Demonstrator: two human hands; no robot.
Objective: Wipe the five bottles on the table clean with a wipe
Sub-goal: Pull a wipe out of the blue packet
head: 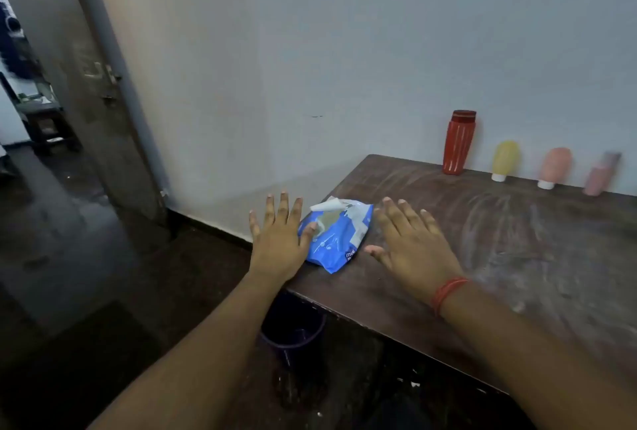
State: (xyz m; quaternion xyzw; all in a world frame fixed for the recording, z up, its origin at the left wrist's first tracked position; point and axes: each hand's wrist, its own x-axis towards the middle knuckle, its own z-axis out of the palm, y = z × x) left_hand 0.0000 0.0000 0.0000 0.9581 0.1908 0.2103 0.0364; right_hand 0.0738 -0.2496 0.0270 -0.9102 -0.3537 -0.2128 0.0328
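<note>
Both my palms are lying flat, fingers spread, gripping nothing: left hand (279, 240) touching the wipe pack (336, 235), right hand (410, 245) at its 3 o'clock | pack looking soft, light, crinkly; I'm judging the lifted flap (325, 205) best to pinch | four bottles showing at 1 o'clock, red bottle (458, 142) nearest; fifth unseen

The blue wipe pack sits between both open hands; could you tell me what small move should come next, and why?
Probably pinch the white flap with the right hand while the left hand steadies the blue wipe pack. Both hands are spread flat and hold nothing, the flap is already lifted, and no wipe is out yet, so the bottles by the wall cannot be wiped.
</note>
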